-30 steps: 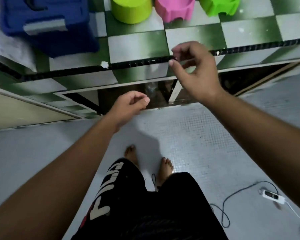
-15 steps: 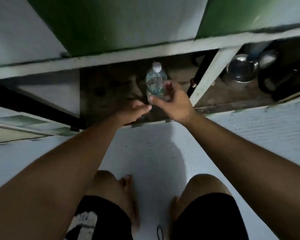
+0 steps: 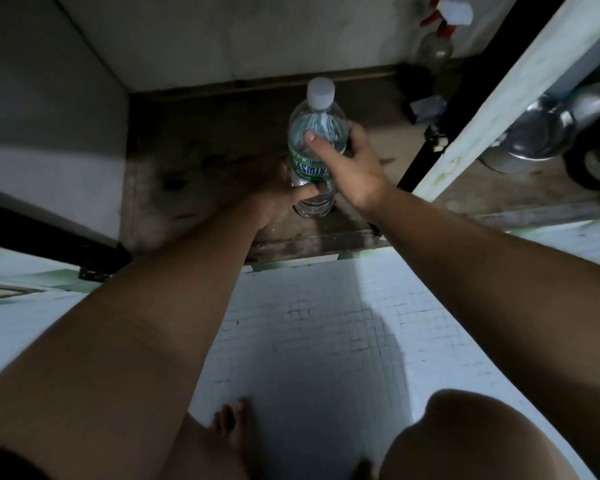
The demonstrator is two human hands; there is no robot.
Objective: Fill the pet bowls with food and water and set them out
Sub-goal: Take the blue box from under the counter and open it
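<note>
A clear plastic water bottle (image 3: 314, 133) with a white cap and a green label stands upright on the dark floor of an open low cabinet. My right hand (image 3: 349, 164) grips its upper body, thumb across the front and fingers round the right side. My left hand (image 3: 278, 194) holds the bottle's lower part, with a finger curled round the front just under the label. The pet bowls are out of view.
A white cabinet post (image 3: 499, 109) stands right of the bottle. Behind it lie shiny metal pots (image 3: 541, 133). A spray bottle (image 3: 437, 43) stands at the cabinet's back right. The cabinet's pale side wall (image 3: 49, 133) is on the left. My bent knees are over white floor tiles (image 3: 326, 341).
I have crouched down from standing at the counter, and the view has dropped into the cabinet. Both hands have reached in and closed round the water bottle.
</note>
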